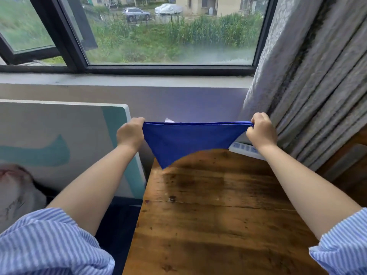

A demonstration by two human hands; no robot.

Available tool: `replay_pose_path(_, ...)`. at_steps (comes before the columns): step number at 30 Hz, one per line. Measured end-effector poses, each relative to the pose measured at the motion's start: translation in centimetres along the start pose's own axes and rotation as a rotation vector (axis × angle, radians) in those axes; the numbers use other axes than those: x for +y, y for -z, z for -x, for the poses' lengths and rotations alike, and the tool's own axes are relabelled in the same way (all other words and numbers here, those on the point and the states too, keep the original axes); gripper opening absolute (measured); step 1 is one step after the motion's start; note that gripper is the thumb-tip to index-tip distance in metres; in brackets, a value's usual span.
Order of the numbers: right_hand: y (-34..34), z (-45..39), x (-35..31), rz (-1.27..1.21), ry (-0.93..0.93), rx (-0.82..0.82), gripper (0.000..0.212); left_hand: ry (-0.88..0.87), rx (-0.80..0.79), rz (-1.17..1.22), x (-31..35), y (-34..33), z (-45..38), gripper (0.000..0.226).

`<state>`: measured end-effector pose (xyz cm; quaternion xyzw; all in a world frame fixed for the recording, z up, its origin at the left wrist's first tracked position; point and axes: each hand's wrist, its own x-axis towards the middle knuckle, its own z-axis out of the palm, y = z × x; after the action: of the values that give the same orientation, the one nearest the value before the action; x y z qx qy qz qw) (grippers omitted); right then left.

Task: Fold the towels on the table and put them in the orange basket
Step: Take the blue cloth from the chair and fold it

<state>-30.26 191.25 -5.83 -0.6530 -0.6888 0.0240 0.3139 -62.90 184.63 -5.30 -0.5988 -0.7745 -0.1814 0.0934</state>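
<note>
A blue towel (186,140) hangs stretched in the air above the far end of the wooden table (218,211). Its top edge runs straight between my two hands and its lower part sags to a point near the table's far left corner. My left hand (130,133) pinches the towel's left top corner. My right hand (261,130) pinches the right top corner. Both arms reach forward over the table. No orange basket is in view.
A white and teal board (59,143) leans against the wall left of the table. A grey curtain (309,80) hangs at the right. A white power strip (244,148) lies at the table's far right edge. A window and sill run across the back.
</note>
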Motion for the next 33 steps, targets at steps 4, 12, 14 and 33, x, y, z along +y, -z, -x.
replay_pose_path(4,-1.1,4.3,3.2,0.057,0.165,-0.180,0.010,-0.164,-0.242,-0.149,-2.5,-2.2,4.9,0.032)
replay_pose_path(12,-4.3,18.5,9.6,0.477,0.374,-0.823,0.018,-0.496,-0.871,-0.422,-3.7,-7.8,17.5,0.029)
replay_pose_path(14,-5.0,22.1,10.5,0.543,0.387,-0.924,0.019,-0.498,-1.012,-0.464,-3.6,-8.8,20.4,0.028)
replay_pose_path(33,-8.9,33.4,11.8,0.896,0.263,-1.103,0.032,-0.420,-1.019,-0.300,-2.4,-17.3,32.2,0.023)
